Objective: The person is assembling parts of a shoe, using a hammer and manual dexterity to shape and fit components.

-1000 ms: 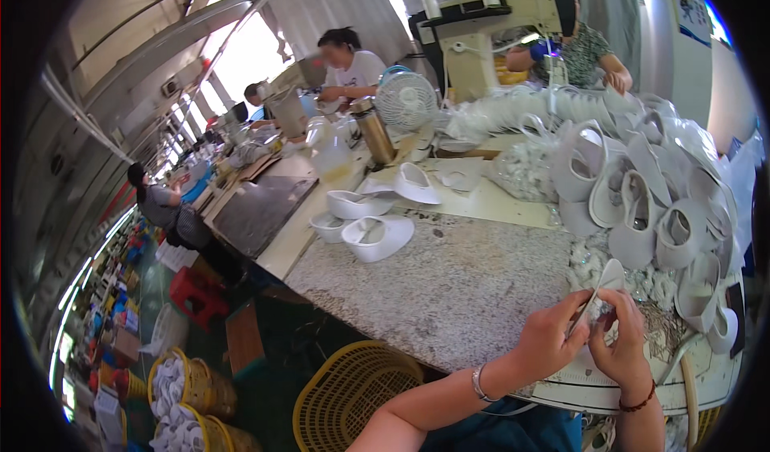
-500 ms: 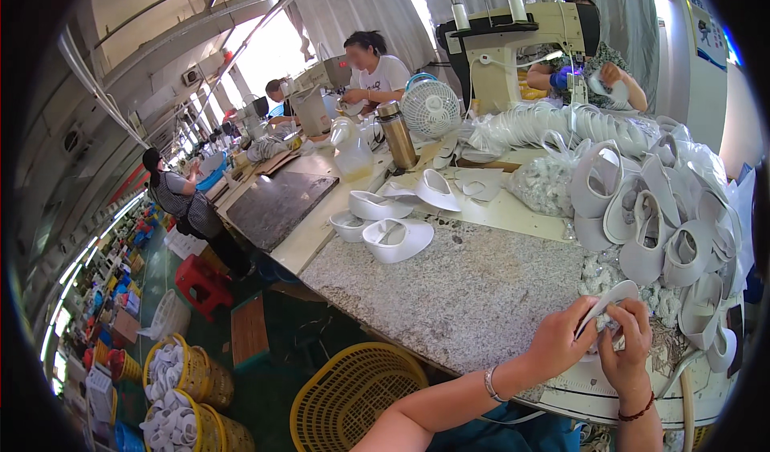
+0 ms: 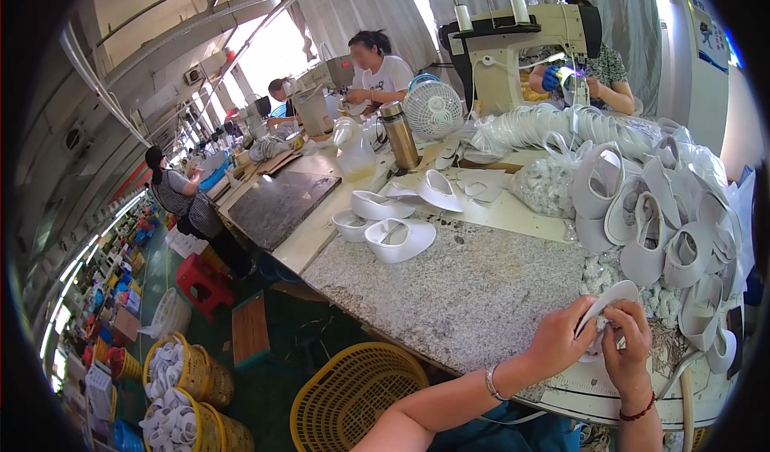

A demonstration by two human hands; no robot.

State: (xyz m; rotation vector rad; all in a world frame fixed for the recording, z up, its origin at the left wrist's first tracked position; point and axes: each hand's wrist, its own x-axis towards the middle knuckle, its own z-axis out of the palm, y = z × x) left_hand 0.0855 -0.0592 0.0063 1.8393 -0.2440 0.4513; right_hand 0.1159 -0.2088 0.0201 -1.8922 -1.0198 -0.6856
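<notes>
Close to the table's front right edge, my left hand grips one side of a white shoe upper. On its other side my right hand has its fingers bent and pressed against the piece, with the fingertips bunched at its inner edge. The upper is tilted up, and its lower part is hidden behind my fingers. Just beyond and to the right lies a heap of white shoe uppers. Several finished-looking uppers sit in a small group at the middle left of the stone-patterned tabletop.
A yellow plastic basket stands below the table edge. Beyond the uppers are a steel flask, a white fan, a plastic jug and a clear bag. Opposite, a co-worker sits behind a sewing machine.
My right fingers have shifted slightly along the upper's edge and bunched closer together. My left hand keeps its grip. The co-worker's hands at the sewing machine have moved the piece there.
</notes>
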